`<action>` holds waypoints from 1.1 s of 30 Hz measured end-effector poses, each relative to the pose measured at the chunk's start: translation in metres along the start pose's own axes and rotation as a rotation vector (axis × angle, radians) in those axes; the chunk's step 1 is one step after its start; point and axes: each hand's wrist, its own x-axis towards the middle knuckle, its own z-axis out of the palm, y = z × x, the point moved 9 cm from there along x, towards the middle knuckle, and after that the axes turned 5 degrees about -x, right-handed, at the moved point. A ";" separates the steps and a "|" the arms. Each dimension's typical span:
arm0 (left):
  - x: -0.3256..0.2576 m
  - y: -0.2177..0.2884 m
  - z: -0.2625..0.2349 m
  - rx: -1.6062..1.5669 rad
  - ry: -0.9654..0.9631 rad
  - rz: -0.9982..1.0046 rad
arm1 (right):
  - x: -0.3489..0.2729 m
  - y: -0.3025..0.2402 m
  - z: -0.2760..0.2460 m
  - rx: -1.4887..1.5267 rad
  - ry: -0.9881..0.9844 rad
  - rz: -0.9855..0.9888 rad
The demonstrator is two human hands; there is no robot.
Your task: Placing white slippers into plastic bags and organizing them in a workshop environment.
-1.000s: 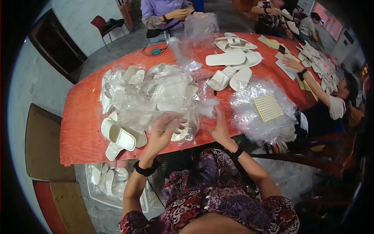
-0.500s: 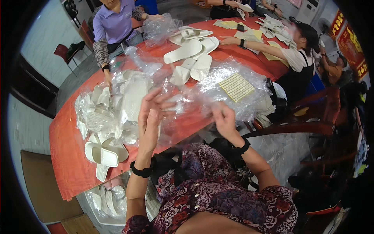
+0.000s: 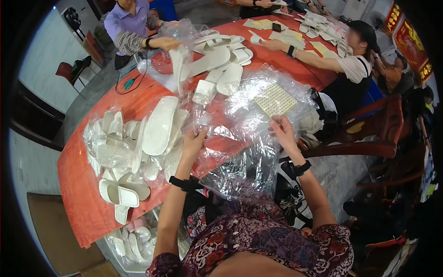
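Observation:
A clear plastic bag (image 3: 242, 173) is stretched between my hands and hangs down over the table's near edge. My left hand (image 3: 195, 142) pinches its left side, and my right hand (image 3: 283, 131) grips its right side. Just beyond my right hand, a yellow sheet of small round stickers (image 3: 275, 100) lies on a pile of clear plastic bags (image 3: 247, 99). To the left of my left hand are white slippers in clear bags (image 3: 159, 127). Unwrapped white slippers (image 3: 230, 79) lie farther off, near the middle of the table.
The red table (image 3: 76, 198) curves around in front of me. Across it, a person in a purple shirt (image 3: 127, 23) holds a plastic bag with a slipper; at right, another in a black cap (image 3: 362, 39) holds a white slipper. A wooden chair (image 3: 355, 150) stands at my right, a crate of bagged slippers (image 3: 134, 244) below left.
My hands, empty and raised before, now hold a clear bag spread between them. The person in purple has lifted a slipper in plastic from the table. The person at right has picked up a slipper.

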 end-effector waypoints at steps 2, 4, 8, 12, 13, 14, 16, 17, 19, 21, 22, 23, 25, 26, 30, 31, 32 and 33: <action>0.009 0.000 0.009 0.096 -0.017 0.038 | 0.010 0.000 -0.009 -0.036 0.026 -0.090; 0.018 0.009 0.023 0.218 -0.029 0.130 | 0.021 -0.001 -0.014 -0.092 0.043 -0.049; 0.038 -0.004 0.034 0.195 -0.046 0.021 | 0.054 0.013 -0.036 -0.025 0.040 -0.053; 0.033 -0.034 0.048 0.238 -0.207 -0.097 | 0.075 0.034 -0.065 0.014 0.204 0.012; 0.032 -0.041 0.046 0.237 -0.208 -0.101 | 0.079 0.043 -0.075 0.026 0.234 0.030; 0.028 -0.049 0.051 0.223 -0.272 -0.108 | 0.086 0.056 -0.085 0.047 0.245 0.065; 0.016 -0.053 0.056 0.210 -0.314 -0.169 | 0.088 0.068 -0.096 0.029 0.268 0.088; 0.021 -0.063 0.056 0.209 -0.316 -0.173 | 0.089 0.075 -0.103 0.013 0.291 0.105; 0.028 -0.071 0.043 0.148 -0.239 -0.047 | 0.091 0.080 -0.101 0.002 0.305 0.108; 0.032 -0.071 0.042 0.096 -0.150 0.010 | 0.090 0.083 -0.108 -0.015 0.337 0.109; 0.033 -0.065 0.039 0.047 -0.063 0.070 | 0.089 0.085 -0.111 -0.011 0.351 0.122; 0.033 -0.065 0.041 0.043 -0.067 0.069 | 0.088 0.086 -0.116 -0.007 0.365 0.134; 0.034 -0.069 0.040 0.016 -0.012 -0.016 | 0.085 0.082 -0.118 -0.014 0.368 0.120; 0.035 -0.066 0.042 0.014 -0.022 -0.015 | 0.085 0.080 -0.118 -0.018 0.365 0.107; 0.045 -0.098 0.046 -0.227 -0.007 -0.344 | 0.095 0.072 -0.123 -0.027 0.358 0.076; 0.049 -0.106 0.050 -0.254 -0.023 -0.397 | 0.100 0.073 -0.127 -0.027 0.367 0.073; 0.055 -0.109 0.053 -0.251 -0.030 -0.397 | 0.105 0.074 -0.129 -0.029 0.371 0.085; 0.066 -0.102 0.052 -0.001 -0.081 -0.261 | 0.109 0.074 -0.128 -0.032 0.370 0.092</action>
